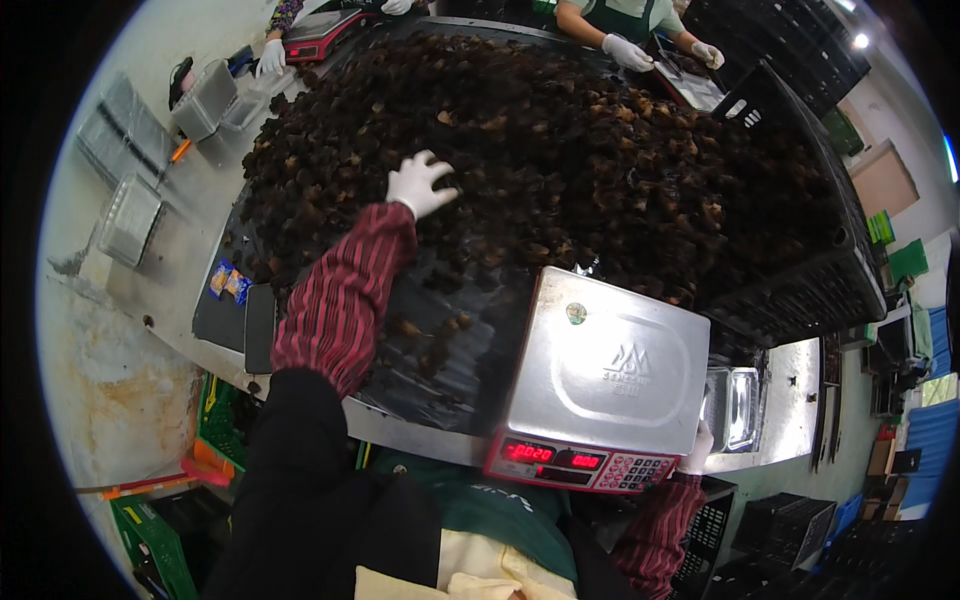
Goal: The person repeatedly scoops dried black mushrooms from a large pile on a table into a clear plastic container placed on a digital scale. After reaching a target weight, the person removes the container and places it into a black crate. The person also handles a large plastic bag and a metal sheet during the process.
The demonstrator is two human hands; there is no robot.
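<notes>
My left hand point(421, 184), in a white glove and a striped sleeve, reaches over a wide heap of dark, dried, fungus-like pieces point(525, 150). Its fingers are spread, and nothing shows in its grasp. My right hand point(698, 448), also gloved, is at the right side of a red digital scale point(607, 367) with a bare steel pan and lit red digits. The scale covers most of that hand, so its grip cannot be made out. Loose pieces point(427, 334) lie on the black sheeting left of the scale.
A black plastic crate point(802, 292) tilts at the right of the heap. Clear plastic containers point(131, 217) stand at the left, others point(731, 409) beside the scale. A dark phone-like slab point(259, 330) and small wrapped packets point(229, 283) lie near the left edge. Co-workers' gloved hands point(628, 52) are across the table.
</notes>
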